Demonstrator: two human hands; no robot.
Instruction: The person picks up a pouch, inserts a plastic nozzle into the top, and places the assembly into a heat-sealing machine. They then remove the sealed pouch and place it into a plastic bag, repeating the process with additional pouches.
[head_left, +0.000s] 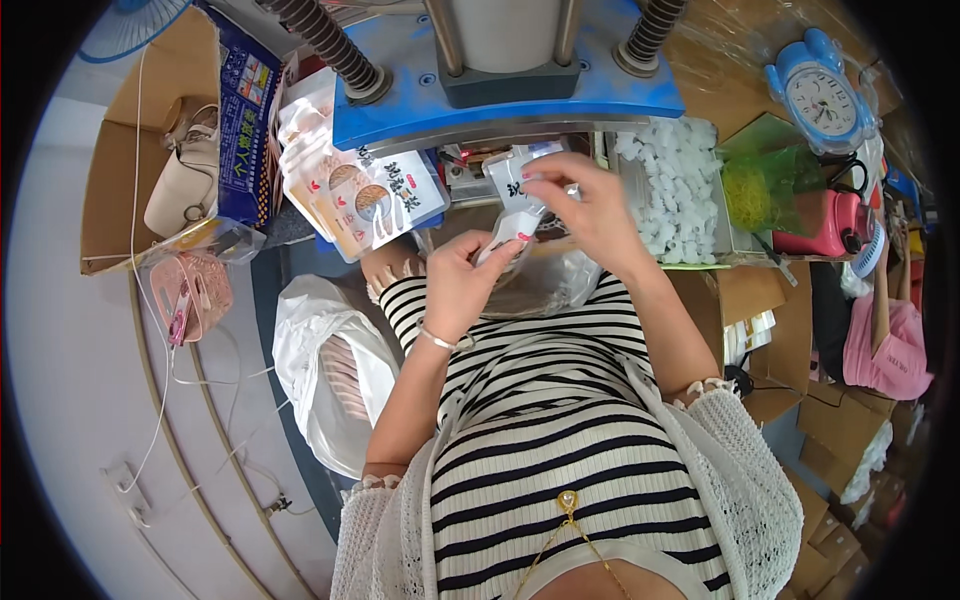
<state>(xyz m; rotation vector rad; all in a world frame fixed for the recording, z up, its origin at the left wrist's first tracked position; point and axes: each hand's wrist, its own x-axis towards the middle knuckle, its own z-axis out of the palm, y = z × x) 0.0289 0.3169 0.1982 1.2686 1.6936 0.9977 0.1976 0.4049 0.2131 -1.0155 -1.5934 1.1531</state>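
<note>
My left hand [462, 285] is closed on the edge of a small white and clear plastic packet [513, 224], its thumb lying along the near side. Just above and to the right, my right hand [592, 208] is closed with fingertips pinched together over the packet's upper end. Whatever sits in that pinch is too small to make out. Behind the fingertips a printed pouch [508, 172] shows below the blue press [610, 92]. Crumpled clear plastic [560, 280] lies over my lap, under both hands.
Printed pouches [385, 205] are stacked left of the press. On the right stand a bin of small white plastic pieces [668, 185], a pink device [815, 225] and a blue alarm clock [822, 95]. A white bag [318, 400] hangs lower left. Another person's pink sleeve [885, 335] shows far right.
</note>
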